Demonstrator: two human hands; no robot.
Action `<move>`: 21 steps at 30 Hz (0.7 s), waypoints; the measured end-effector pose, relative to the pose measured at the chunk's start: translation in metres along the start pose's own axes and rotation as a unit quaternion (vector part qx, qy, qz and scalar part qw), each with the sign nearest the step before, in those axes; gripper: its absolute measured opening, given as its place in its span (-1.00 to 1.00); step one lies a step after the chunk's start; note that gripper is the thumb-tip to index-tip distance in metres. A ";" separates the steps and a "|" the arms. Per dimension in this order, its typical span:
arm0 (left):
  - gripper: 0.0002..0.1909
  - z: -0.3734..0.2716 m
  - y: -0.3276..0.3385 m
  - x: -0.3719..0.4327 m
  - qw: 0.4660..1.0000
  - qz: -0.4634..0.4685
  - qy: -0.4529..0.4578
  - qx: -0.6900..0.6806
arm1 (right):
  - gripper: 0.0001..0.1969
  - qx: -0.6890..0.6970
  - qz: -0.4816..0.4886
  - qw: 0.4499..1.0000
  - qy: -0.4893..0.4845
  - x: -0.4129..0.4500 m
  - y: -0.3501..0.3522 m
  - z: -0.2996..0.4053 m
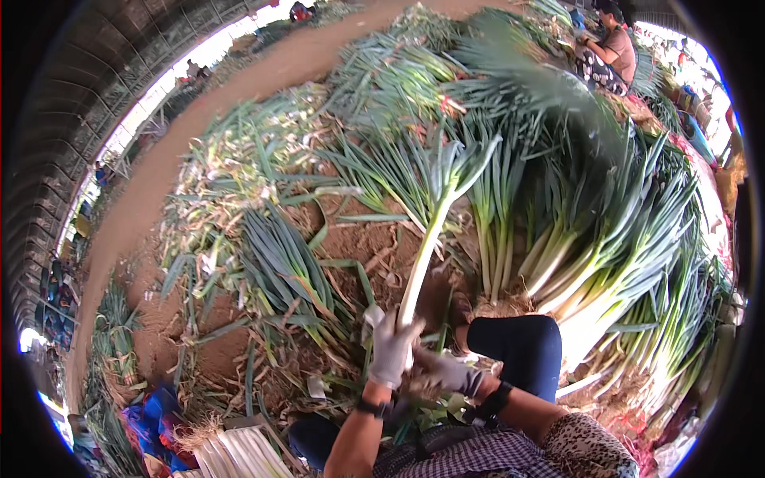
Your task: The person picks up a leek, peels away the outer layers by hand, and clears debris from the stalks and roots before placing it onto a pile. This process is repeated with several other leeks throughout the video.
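Note:
In front of me a long green onion (427, 263) stands tilted up and to the right, its white stalk low and its green leaves spread at the top. My left hand (391, 352), in a pale knit glove, is wrapped around the lower white stalk. Close beside it, near the root end, is my gloved right hand (451, 373). Its fingers are blurred and partly hidden, so whether they grip the roots is unclear. Both wrists wear dark bands. Beneath the hands lie torn leaves and peelings.
Large piles of green onions (621, 263) lean at the right, by my bent knee (514, 352). A leafy bundle (290, 263) and heaped peelings (239, 161) lie left on bare soil (382, 245). White trimmed stalks (239, 454) rest at bottom left. Another person (612, 51) sits far right.

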State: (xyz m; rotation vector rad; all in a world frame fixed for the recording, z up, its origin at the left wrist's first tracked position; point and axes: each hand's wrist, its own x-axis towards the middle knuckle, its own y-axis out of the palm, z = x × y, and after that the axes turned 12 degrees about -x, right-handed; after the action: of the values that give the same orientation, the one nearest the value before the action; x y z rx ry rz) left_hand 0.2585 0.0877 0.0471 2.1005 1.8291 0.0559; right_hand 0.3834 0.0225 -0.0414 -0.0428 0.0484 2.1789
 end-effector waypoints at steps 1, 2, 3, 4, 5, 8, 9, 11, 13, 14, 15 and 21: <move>-0.89 0.001 -0.012 -0.020 0.999 -0.036 0.011 -0.014 | -0.31 -0.067 0.025 0.997 -0.017 0.005 0.018 -0.001; -0.89 0.006 -0.026 -0.036 0.998 -0.051 0.009 -0.018 | -0.39 -0.052 0.074 0.996 -0.003 0.009 0.032 0.001; -0.88 0.015 -0.044 -0.051 0.997 -0.069 0.008 -0.020 | -0.47 -0.036 0.125 0.992 0.009 0.014 0.046 0.001; -0.88 0.030 -0.062 -0.062 0.995 -0.085 0.018 -0.047 | -0.51 -0.119 0.107 0.986 -0.040 0.018 0.061 -0.002; -0.87 0.043 -0.076 -0.070 0.992 -0.098 0.027 -0.074 | -0.53 -0.200 0.085 0.972 -0.089 0.022 0.073 -0.009; -0.84 0.068 -0.102 -0.081 0.974 -0.149 -0.022 -0.170 | -0.46 -0.106 0.170 0.969 0.144 0.027 0.093 -0.035; -0.85 0.080 -0.109 -0.078 0.965 -0.162 -0.034 -0.204 | -0.46 -0.116 0.175 0.968 0.134 0.028 0.092 -0.043; -0.86 0.084 -0.112 -0.070 0.939 -0.217 -0.095 -0.251 | -0.47 -0.144 0.157 0.957 0.194 0.029 0.084 -0.055; -0.83 0.103 -0.134 -0.053 0.913 -0.229 -0.092 -0.324 | -0.48 -0.232 0.093 0.962 0.108 0.023 0.084 -0.034; -0.84 0.117 -0.151 -0.043 0.900 -0.265 -0.095 -0.332 | -0.51 -0.181 0.103 0.968 0.140 0.022 0.087 -0.018; -0.85 0.132 -0.168 -0.033 0.886 -0.298 -0.100 -0.340 | -0.53 -0.130 0.111 0.970 0.174 0.020 0.088 -0.004; -0.78 0.177 -0.175 -0.032 0.939 -0.337 -0.059 -0.032 | -0.56 -0.308 0.075 0.938 0.138 0.022 0.084 -0.022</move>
State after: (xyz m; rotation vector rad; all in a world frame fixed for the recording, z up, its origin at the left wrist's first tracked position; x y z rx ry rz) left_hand 0.1319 0.0328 -0.1625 1.3020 2.3218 -0.1772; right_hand 0.3021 -0.0083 -0.0625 -0.7198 -0.4878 2.2440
